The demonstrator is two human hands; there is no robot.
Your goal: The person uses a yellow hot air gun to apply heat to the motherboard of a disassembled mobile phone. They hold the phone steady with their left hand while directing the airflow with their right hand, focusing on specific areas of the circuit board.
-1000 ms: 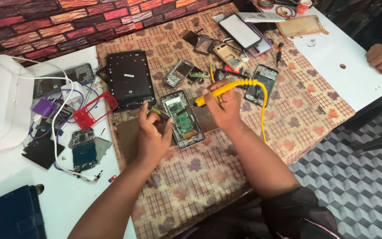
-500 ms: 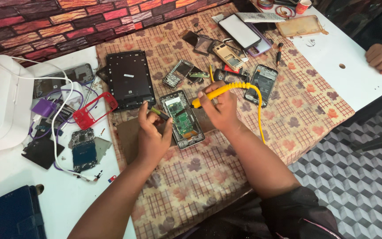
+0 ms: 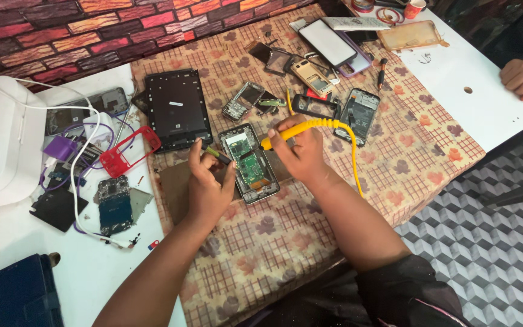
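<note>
An opened phone with its green circuit board showing lies on the patterned cloth in the middle. My right hand grips a yellow-handled tool whose yellow cord curves down to the right; its tip sits just above the phone's upper right edge. My left hand rests at the phone's left edge and pinches a small dark green-tipped tool between thumb and forefinger.
A black tablet frame lies behind my left hand. Several dismantled phones, screens and a red frame are scattered about. A white box with cables stands at left. Another person's hand rests at far right.
My right hand with the yellow tool has shifted slightly left toward the phone's top, and the cord has swung with it. My left hand has stayed beside the phone.
</note>
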